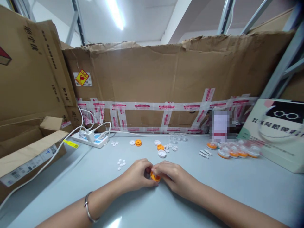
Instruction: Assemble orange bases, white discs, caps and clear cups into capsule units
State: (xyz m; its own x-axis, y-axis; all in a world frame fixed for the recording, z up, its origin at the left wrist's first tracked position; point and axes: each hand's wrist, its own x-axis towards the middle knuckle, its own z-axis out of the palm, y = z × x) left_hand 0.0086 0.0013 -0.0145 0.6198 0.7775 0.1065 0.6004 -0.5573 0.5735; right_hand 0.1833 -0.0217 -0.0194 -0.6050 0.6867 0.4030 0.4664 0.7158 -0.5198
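Low in the middle of the view, my left hand (137,174) curls its thumb and fingers around a small orange round case part (155,177). My right hand (177,177) has its fingertips closed together over the inside of that same part. Whether a smaller piece sits under those fingertips is hidden. Just beyond my hands lie an orange disc (161,147), a white disc (161,154) and small white perforated pieces (167,149). Several small white round caps (121,163) rest left of my hands.
A white power strip (91,139) with cables stands at the back left, beside an open cardboard box (33,155). Several clear-and-orange round cases (234,151) and white slim pieces (204,154) are at the right. A large cardboard sheet (147,76) walls off the back.
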